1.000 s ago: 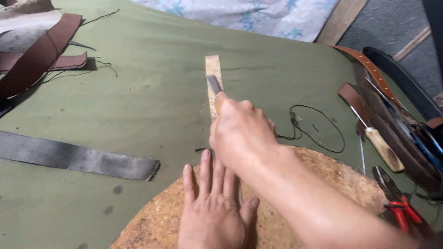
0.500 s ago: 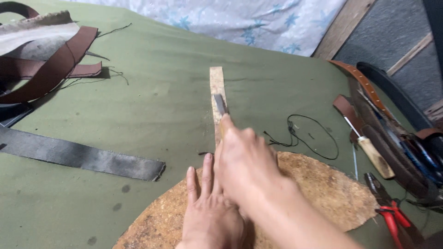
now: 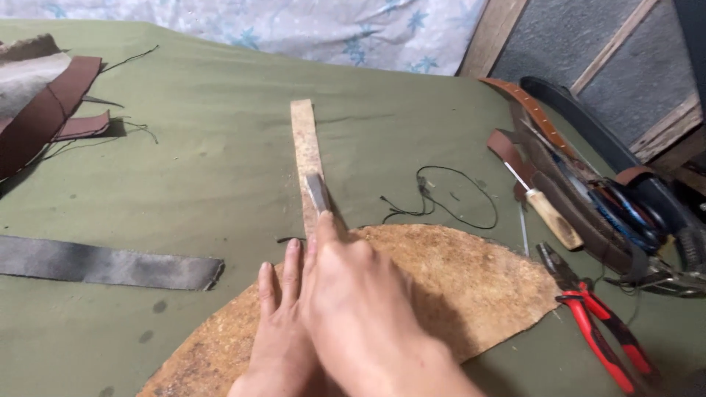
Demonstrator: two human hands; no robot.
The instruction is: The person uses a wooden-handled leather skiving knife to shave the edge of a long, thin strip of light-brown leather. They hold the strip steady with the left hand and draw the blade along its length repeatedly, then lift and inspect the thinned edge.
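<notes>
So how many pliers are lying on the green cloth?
1: red-handled metal pliers at the lower right, beside the round brown leather piece. Others may hide in the belt pile.

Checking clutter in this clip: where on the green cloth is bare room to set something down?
Bare green cloth lies between the pale strip, the brown straps and the grey strap. The right edge is crowded: belts, awl, pliers, black cord.

Head camera, close above, tilted down and forward over green work surface [image 3: 184, 191] (single view).
</notes>
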